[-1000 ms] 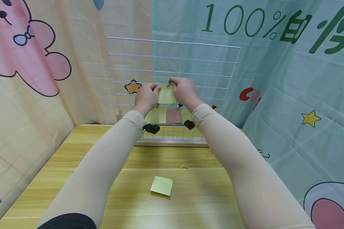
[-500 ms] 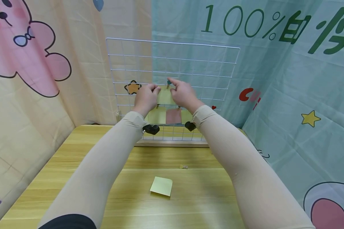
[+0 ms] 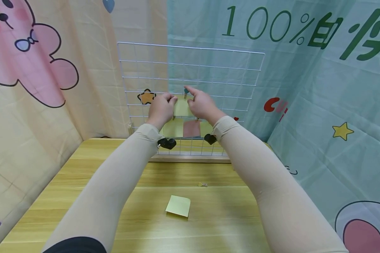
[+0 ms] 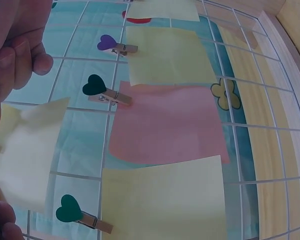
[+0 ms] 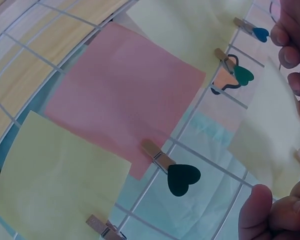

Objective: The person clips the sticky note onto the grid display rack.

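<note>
At a white wire grid (image 3: 228, 65) both hands work on a pale yellow sticky note (image 3: 183, 105). My left hand (image 3: 160, 108) pinches its left edge between thumb and fingers. On the note's top edge sits a small wooden clothespin with a teal heart (image 3: 186, 91). My right hand (image 3: 203, 104) holds its index finger stretched out against that heart, the other fingers bent. Below hang a pink note (image 4: 167, 125) and yellow notes, one on each side of it. Clothespins with a dark green heart (image 5: 184, 179) and a green heart (image 4: 69, 208) hold the pink and left notes.
A loose yellow note (image 3: 178, 206) lies on the wooden table (image 3: 139, 218), with a small clothespin (image 3: 203, 184) behind it. The grid stands in a wooden base (image 3: 190, 159). Printed curtains (image 3: 320, 105) enclose the back and sides.
My right hand has let go of the clothespin's heart; its thumb has dropped away and the index finger now points onto it. My left hand stays on the note.
</note>
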Action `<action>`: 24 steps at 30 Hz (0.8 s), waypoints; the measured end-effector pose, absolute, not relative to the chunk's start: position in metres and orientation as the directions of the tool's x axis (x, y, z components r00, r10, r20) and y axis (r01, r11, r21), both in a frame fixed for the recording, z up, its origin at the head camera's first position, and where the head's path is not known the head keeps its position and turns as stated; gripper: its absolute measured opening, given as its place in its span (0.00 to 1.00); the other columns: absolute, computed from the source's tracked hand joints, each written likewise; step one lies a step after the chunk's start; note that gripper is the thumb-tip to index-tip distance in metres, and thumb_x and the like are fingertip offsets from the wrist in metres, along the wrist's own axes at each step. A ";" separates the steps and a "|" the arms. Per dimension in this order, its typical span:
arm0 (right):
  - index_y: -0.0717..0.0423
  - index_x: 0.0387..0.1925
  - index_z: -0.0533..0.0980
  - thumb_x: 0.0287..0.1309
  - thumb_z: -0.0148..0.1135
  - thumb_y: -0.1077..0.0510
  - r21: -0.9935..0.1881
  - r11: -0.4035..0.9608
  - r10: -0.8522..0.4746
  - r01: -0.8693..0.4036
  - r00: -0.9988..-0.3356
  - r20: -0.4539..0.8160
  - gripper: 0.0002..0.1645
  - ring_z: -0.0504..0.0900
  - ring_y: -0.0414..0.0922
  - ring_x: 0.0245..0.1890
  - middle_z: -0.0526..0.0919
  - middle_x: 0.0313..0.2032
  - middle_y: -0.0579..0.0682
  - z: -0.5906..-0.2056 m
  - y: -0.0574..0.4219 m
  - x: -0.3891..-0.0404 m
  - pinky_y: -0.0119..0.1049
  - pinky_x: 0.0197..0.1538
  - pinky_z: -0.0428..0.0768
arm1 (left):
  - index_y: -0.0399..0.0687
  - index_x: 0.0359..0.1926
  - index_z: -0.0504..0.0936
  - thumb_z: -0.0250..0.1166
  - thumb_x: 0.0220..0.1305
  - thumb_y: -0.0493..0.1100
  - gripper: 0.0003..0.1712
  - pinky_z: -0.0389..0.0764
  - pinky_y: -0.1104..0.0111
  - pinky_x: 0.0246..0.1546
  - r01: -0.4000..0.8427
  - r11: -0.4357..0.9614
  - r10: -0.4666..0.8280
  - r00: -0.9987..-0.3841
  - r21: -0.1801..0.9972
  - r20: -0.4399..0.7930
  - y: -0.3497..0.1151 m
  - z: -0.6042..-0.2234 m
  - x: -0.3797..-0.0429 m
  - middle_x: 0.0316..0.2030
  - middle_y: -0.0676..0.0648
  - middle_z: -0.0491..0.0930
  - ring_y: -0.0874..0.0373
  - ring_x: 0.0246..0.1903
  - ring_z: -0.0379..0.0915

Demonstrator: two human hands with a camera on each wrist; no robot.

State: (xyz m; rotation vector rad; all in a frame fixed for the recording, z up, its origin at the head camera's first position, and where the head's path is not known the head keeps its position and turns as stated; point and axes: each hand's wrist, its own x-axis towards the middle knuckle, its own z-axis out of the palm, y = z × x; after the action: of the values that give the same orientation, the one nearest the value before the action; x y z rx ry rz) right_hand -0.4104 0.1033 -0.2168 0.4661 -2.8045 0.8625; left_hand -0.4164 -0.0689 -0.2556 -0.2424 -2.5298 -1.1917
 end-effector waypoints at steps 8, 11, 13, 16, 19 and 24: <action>0.36 0.83 0.56 0.80 0.51 0.57 -0.521 0.784 -0.254 -0.338 -0.940 0.228 0.37 0.61 0.41 0.13 0.61 0.14 0.44 -0.215 0.105 -0.411 0.35 0.21 0.67 | 0.51 0.60 0.85 0.53 0.83 0.56 0.22 0.76 0.60 0.39 0.300 0.634 0.015 -0.926 0.713 0.376 -0.069 -0.255 -0.415 0.48 0.47 0.85 0.51 0.38 0.77; 0.37 0.83 0.56 0.80 0.51 0.57 -0.526 0.778 -0.261 -0.343 -0.939 0.225 0.37 0.62 0.42 0.14 0.62 0.14 0.44 -0.215 0.105 -0.411 0.35 0.21 0.68 | 0.51 0.61 0.84 0.53 0.83 0.56 0.22 0.77 0.60 0.39 0.301 0.631 0.017 -0.927 0.715 0.375 -0.069 -0.255 -0.415 0.49 0.47 0.85 0.51 0.38 0.78; 0.37 0.83 0.56 0.80 0.52 0.56 -0.530 0.772 -0.268 -0.351 -0.936 0.229 0.37 0.63 0.42 0.14 0.63 0.15 0.44 -0.215 0.106 -0.410 0.35 0.22 0.68 | 0.50 0.61 0.84 0.52 0.83 0.56 0.22 0.78 0.60 0.39 0.302 0.632 0.020 -0.927 0.714 0.375 -0.070 -0.255 -0.414 0.49 0.47 0.86 0.51 0.38 0.79; 0.36 0.83 0.56 0.80 0.53 0.54 -0.537 0.762 -0.278 -0.362 -0.932 0.234 0.37 0.64 0.42 0.15 0.64 0.16 0.45 -0.215 0.108 -0.410 0.35 0.22 0.69 | 0.50 0.60 0.84 0.52 0.83 0.56 0.22 0.78 0.60 0.38 0.303 0.635 0.022 -0.927 0.710 0.376 -0.070 -0.255 -0.414 0.50 0.47 0.86 0.51 0.38 0.79; 0.35 0.84 0.54 0.80 0.55 0.53 -0.540 0.754 -0.290 -0.375 -0.927 0.238 0.39 0.63 0.43 0.15 0.64 0.17 0.45 -0.216 0.110 -0.410 0.35 0.23 0.69 | 0.50 0.60 0.84 0.53 0.83 0.56 0.22 0.77 0.60 0.39 0.310 0.638 0.026 -0.923 0.705 0.383 -0.070 -0.256 -0.414 0.50 0.47 0.86 0.51 0.39 0.79; 0.34 0.85 0.50 0.79 0.56 0.53 -0.535 0.746 -0.307 -0.396 -0.918 0.251 0.42 0.62 0.42 0.14 0.63 0.15 0.44 -0.217 0.114 -0.405 0.36 0.23 0.69 | 0.48 0.59 0.83 0.54 0.83 0.55 0.21 0.79 0.61 0.38 0.322 0.633 0.032 -0.919 0.704 0.392 -0.069 -0.257 -0.412 0.47 0.47 0.84 0.52 0.38 0.78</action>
State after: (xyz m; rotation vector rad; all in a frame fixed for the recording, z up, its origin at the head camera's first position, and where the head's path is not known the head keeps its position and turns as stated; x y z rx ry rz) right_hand -0.4049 0.1136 -0.2171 0.5664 -2.7964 0.9071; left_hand -0.4124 -0.0692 -0.2573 -0.2831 -2.5139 -1.1803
